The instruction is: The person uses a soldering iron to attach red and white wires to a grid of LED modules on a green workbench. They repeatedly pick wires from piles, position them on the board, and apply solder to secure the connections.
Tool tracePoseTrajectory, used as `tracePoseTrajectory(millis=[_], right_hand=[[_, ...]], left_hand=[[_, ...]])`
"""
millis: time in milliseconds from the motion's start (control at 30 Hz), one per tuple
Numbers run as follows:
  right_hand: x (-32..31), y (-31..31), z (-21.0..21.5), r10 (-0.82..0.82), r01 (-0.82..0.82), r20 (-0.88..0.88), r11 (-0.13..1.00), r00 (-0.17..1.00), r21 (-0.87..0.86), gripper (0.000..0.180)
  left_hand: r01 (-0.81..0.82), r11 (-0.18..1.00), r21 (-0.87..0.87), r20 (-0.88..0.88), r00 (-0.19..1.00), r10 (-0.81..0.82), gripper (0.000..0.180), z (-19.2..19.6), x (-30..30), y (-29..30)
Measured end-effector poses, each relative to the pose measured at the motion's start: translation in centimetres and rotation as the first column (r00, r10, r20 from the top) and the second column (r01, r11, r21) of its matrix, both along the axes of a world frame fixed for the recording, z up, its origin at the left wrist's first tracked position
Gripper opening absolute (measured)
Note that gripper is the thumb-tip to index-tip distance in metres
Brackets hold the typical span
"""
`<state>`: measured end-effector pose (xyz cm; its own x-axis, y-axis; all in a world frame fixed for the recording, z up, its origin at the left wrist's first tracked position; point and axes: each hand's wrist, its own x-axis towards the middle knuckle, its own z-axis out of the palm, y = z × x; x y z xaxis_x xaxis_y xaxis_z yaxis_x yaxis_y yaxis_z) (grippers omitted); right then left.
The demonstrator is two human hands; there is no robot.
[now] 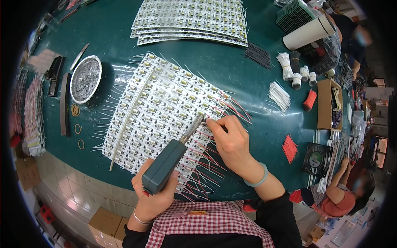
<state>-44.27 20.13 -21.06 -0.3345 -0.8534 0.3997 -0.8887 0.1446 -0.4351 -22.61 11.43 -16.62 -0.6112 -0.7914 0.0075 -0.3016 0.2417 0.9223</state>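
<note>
My left hand [155, 192] is wrapped round a dark green soldering gun [164, 167]. Its metal tip points away from me and meets the right part of a white circuit board panel [144, 107] covered in small yellow components. Right beside that tip, my right hand [231, 140] is closed in a pinch over the panel, on what looks like a thin wire, mostly hidden by the fingers. Red and white wires [202, 165] stick out along the panel's right edge, and white ones along its left. A long pale strip [132, 118] lies across the panel.
Stacked panels [190, 25] lie at the back. On the left are a round dish [86, 79], a knife [80, 56] and rubber bands [77, 129]. Wire bundles [279, 96], a white cylinder [308, 33], a cardboard box [329, 105] and a fan [317, 160] stand right. Other people work beyond.
</note>
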Motion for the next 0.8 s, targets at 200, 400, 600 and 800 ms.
tracePoseTrajectory(millis=[200, 400, 600, 800], right_hand=[[0.1, -0.1, 0.2, -0.003, 0.003, 0.005, 1.0, 1.0, 0.006, 0.028], [0.1, 0.0, 0.1, -0.006, 0.006, -0.004, 1.0, 1.0, 0.01, 0.028], [0.1, -0.1, 0.3, -0.001, 0.001, -0.008, 1.0, 1.0, 0.023, 0.029], [0.1, -0.2, 0.4, 0.001, -0.001, -0.007, 0.999, 1.0, 0.04, 0.029]], left_hand=[[-0.003, 0.999, -0.034, 0.014, 1.0, 0.003, 0.013, 1.1, 0.0, -0.2], [-0.048, 0.996, 0.074, -0.057, 0.997, 0.052, 0.016, 0.1, -0.1, 0.2], [-0.088, 0.994, 0.064, -0.069, 0.993, 0.092, 0.016, -0.4, -0.4, 0.6], [-0.087, 0.994, 0.065, -0.029, 0.996, 0.089, 0.015, 0.0, -0.5, 0.5]])
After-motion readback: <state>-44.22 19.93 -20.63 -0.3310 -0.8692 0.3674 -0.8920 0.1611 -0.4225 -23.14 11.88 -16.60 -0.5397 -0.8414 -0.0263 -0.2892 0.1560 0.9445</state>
